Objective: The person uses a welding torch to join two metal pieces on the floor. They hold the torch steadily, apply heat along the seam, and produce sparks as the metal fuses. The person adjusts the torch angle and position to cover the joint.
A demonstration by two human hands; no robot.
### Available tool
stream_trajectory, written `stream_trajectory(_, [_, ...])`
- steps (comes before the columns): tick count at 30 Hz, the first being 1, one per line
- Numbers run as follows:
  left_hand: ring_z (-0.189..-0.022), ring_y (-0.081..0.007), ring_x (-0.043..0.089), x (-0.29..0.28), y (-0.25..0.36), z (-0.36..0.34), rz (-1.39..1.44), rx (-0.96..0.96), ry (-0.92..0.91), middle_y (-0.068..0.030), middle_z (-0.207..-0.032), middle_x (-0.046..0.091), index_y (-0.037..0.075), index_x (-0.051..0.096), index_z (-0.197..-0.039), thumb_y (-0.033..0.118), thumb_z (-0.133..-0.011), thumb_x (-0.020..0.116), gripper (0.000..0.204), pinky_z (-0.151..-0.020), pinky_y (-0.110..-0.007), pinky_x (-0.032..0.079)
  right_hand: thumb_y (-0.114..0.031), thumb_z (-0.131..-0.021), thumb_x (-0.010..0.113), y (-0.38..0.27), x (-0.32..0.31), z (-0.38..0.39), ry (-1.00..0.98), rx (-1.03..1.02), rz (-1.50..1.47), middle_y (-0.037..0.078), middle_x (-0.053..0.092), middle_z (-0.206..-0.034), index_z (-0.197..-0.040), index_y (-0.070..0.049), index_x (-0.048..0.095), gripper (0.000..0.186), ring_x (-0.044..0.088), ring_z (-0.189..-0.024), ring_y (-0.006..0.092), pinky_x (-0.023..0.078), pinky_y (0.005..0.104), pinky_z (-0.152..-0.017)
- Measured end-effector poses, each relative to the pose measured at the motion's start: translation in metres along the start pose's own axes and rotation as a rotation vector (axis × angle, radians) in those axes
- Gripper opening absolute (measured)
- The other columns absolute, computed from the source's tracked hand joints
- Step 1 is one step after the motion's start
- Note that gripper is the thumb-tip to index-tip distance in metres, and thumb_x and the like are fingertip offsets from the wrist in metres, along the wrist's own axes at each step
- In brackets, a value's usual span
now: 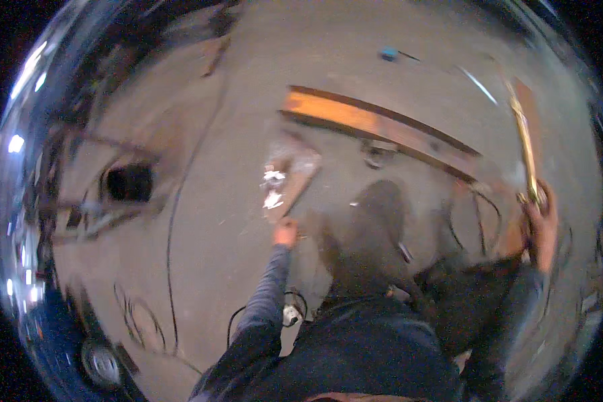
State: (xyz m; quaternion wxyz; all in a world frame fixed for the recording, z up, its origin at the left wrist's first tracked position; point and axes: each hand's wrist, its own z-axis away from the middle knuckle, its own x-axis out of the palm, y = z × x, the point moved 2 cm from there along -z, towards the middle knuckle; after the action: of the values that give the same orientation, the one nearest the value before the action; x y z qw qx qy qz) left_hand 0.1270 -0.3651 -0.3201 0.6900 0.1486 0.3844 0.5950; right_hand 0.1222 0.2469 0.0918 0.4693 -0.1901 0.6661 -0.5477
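Observation:
My left hand [285, 232] is closed at the near end of a flat brownish piece [296, 171] with bright, shiny white patches. It is blurred, and its exact kind cannot be made out. Off to the right, my right hand [544, 218] wraps round the near end of a long brass-coloured gas torch [524, 134], which points away from me. A steel beam [382, 127] lies slantwise on the floor beyond my left hand, with an orange patch at its left end. Next to the beam's near side sits a small roundish metal thing [379, 154].
A dark cable [174, 228] runs along the grey floor on the left, near a metal frame [107, 194]. A blue-headed tool [388, 53] and a thin bright rod [477, 85] lie farther off. Hoses [479, 214] loop by my right hand.

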Motion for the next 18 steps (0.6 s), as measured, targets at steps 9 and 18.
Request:
stream_trajectory(9, [-0.05, -0.0163, 0.061, 0.032, -0.061, 0.008, -0.21, -0.21, -0.277, -0.0085, -0.07, 0.068, 0.002, 0.07, -0.091, 0.026, -0.097, 0.058, 0.028, -0.044, -0.035, 0.046, -0.008, -0.084, 0.062, 0.014, -0.056, -0.071, -0.067, -0.044, 0.419, 0.001, 0.062, -0.087, -0.136, -0.016, 0.056, 0.052, 0.052, -0.063, 0.0065, 0.039, 0.0244, -0.051])
stream_trajectory(18, [-0.059, -0.022, 0.069, -0.025, -0.129, -0.012, -0.81, -0.16, -0.473, -0.0119, -0.071, 0.072, 0.002, 0.074, -0.081, 0.022, -0.091, 0.059, 0.027, -0.051, -0.037, 0.052, -0.004, -0.087, 0.06, 0.129, -0.065, -0.067, -0.102, -0.046, 0.515, 0.009, 0.07, -0.108, -0.139, -0.016, 0.053, 0.054, 0.063, -0.08, 0.0169, 0.05, 0.0329, -0.071])
